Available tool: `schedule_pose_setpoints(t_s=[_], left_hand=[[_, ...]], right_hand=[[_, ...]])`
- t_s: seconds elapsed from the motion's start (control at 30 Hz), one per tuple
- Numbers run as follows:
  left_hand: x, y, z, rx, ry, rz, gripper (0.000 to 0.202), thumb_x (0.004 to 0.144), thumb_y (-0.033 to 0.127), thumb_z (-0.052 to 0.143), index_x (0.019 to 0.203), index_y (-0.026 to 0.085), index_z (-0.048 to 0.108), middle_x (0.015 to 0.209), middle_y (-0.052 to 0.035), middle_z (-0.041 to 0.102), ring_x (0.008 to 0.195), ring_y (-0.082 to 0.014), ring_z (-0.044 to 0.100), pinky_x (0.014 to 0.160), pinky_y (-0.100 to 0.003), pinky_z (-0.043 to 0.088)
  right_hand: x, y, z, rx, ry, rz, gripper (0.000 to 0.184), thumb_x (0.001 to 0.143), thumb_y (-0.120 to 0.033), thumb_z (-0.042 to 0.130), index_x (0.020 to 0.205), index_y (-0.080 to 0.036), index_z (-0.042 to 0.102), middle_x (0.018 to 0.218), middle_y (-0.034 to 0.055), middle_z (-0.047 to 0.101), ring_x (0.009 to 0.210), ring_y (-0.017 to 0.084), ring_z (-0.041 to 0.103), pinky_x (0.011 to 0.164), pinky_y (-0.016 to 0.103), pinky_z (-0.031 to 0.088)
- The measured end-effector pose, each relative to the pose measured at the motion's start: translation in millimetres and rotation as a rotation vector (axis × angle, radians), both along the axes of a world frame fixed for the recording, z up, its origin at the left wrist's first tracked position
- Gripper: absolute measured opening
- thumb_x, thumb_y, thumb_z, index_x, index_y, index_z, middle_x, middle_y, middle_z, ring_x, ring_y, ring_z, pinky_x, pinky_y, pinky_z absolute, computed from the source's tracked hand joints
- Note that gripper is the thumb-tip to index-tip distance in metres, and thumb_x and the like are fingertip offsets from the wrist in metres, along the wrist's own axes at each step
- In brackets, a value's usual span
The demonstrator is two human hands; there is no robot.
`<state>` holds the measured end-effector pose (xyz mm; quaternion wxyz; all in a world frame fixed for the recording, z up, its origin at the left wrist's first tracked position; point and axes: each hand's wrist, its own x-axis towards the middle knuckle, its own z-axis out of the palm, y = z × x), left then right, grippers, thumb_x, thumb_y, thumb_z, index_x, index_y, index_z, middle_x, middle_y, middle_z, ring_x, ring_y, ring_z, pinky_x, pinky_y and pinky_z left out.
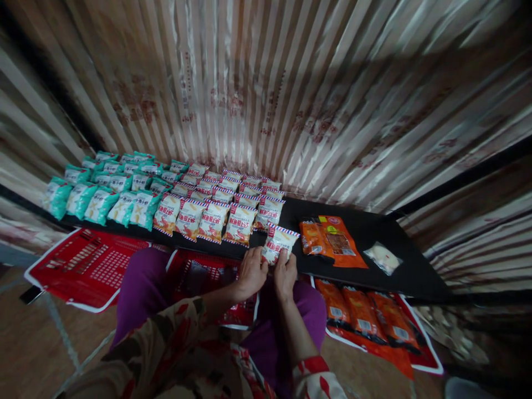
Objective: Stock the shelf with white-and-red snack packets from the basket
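Observation:
Both my hands are closed on the lower part of one white snack packet (279, 241) with a striped top edge, tilted up at the front edge of the black table (291, 208). My left hand (252, 272) pinches its lower left corner, and my right hand (285, 275) grips the lower right, thumb on the front. Left of it stand rows of matching white snack packets (213, 220) with red lettering. Farther left are rows of teal snack packets (98, 203). Some packets at the back are partly hidden by those in front.
Orange packets (338, 244) and a clear packet with a round white item (383, 257) lie on the table's right. Below are a red basket (83, 266) at left, another red basket (187, 277) between my knees, and one with orange bags (359, 313) at right. A striped curtain (249, 83) hangs behind.

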<state>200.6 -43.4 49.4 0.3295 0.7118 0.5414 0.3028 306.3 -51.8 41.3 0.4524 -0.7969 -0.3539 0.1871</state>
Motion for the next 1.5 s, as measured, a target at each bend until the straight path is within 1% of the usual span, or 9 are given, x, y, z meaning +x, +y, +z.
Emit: schedule_pose_setpoints(t_s=[0.13, 0.27, 0.47, 0.63, 0.87, 1.07, 1.17, 1.3, 1.5], left_hand=[[6.5, -3.1, -9.1, 0.039, -0.049, -0.029, 0.057, 0.077, 0.014, 0.045, 0.133, 0.012, 0.036, 0.133, -0.0156, 0.046, 0.125, -0.0288, 0.04, 0.107, -0.049, 0.032], [10.3, -5.4, -10.7, 0.03, -0.024, -0.071, 0.067, 0.075, 0.014, 0.044, 0.139, 0.006, 0.026, 0.146, -0.0183, 0.03, 0.136, -0.0299, 0.025, 0.113, -0.048, 0.025], [11.8, -3.5, -14.1, 0.049, 0.012, -0.1, 0.073, 0.073, 0.009, 0.043, 0.142, 0.005, 0.02, 0.151, -0.0168, 0.017, 0.14, -0.0286, 0.011, 0.115, -0.049, 0.02], [8.0, -2.8, -16.9, 0.145, 0.033, -0.152, 0.073, 0.073, 0.008, 0.041, 0.143, 0.005, 0.019, 0.153, -0.0154, 0.01, 0.141, -0.0281, 0.005, 0.115, -0.049, 0.018], [4.8, -1.2, -11.6, 0.146, 0.096, -0.185, 0.068, 0.074, 0.006, 0.04, 0.139, -0.001, 0.024, 0.152, -0.0188, 0.007, 0.141, -0.0273, -0.001, 0.116, -0.047, 0.016], [2.8, 2.8, -12.1, 0.171, 0.081, -0.196, 0.066, 0.076, 0.007, 0.039, 0.14, 0.003, 0.025, 0.153, -0.0164, 0.008, 0.141, -0.0262, -0.001, 0.116, -0.048, 0.017], [3.3, 4.6, -14.3, 0.188, 0.114, -0.199, 0.065, 0.076, 0.007, 0.04, 0.139, 0.001, 0.026, 0.152, -0.0188, 0.008, 0.141, -0.0265, -0.001, 0.116, -0.047, 0.018], [3.4, 5.4, -18.4, 0.218, 0.115, -0.198, 0.064, 0.077, 0.009, 0.042, 0.139, 0.001, 0.027, 0.152, -0.02, 0.009, 0.141, -0.0279, 0.0, 0.115, -0.049, 0.019], [2.0, 7.1, -23.7, 0.296, 0.127, -0.203, 0.065, 0.076, 0.008, 0.042, 0.139, 0.002, 0.026, 0.152, -0.0204, 0.009, 0.141, -0.0295, 0.0, 0.114, -0.052, 0.02]], right_hand=[[4.5, 10.0, -0.4, 0.024, 0.022, 0.008, 0.055, 0.082, -0.065, 0.03, 0.095, -0.017, 0.055, 0.08, 0.0075, 0.064, 0.071, 0.02, 0.056, 0.061, 0.027, 0.039], [5.5, 19.2, 3.1, 0.027, 0.013, 0.019, 0.054, 0.083, -0.063, 0.03, 0.098, -0.017, 0.054, 0.086, 0.0097, 0.064, 0.077, 0.021, 0.057, 0.064, 0.028, 0.039], [4.7, 32.1, -0.7, 0.045, 0.006, 0.043, 0.054, 0.084, -0.062, 0.03, 0.099, -0.017, 0.055, 0.087, 0.0105, 0.064, 0.079, 0.022, 0.057, 0.067, 0.029, 0.039], [3.5, 39.8, -6.3, 0.093, 0.025, 0.077, 0.055, 0.084, -0.062, 0.031, 0.098, -0.015, 0.056, 0.088, 0.0099, 0.063, 0.077, 0.02, 0.055, 0.068, 0.029, 0.04], [2.5, 49.6, -7.9, 0.139, -0.022, 0.098, 0.063, 0.084, -0.062, 0.03, 0.108, -0.01, 0.057, 0.103, 0.0176, 0.06, 0.094, 0.025, 0.054, 0.082, 0.036, 0.04], [0.2, 55.7, -5.6, 0.178, -0.051, 0.138, 0.065, 0.085, -0.06, 0.029, 0.114, -0.008, 0.055, 0.112, 0.0207, 0.056, 0.107, 0.027, 0.051, 0.09, 0.039, 0.038], [-0.1, 58.2, -5.8, 0.18, -0.086, 0.141, 0.068, 0.085, -0.061, 0.028, 0.116, -0.006, 0.053, 0.116, 0.0227, 0.054, 0.11, 0.028, 0.048, 0.095, 0.04, 0.036], [0.4, 60.4, -10.1, 0.199, -0.154, 0.15, 0.067, 0.086, -0.06, 0.027, 0.118, -0.007, 0.052, 0.122, 0.0221, 0.052, 0.117, 0.028, 0.044, 0.1, 0.042, 0.03], [2.2, 63.2, -12.5, 0.218, -0.173, 0.18, 0.065, 0.086, -0.059, 0.026, 0.117, -0.009, 0.054, 0.124, 0.0202, 0.052, 0.118, 0.028, 0.043, 0.101, 0.044, 0.03]])
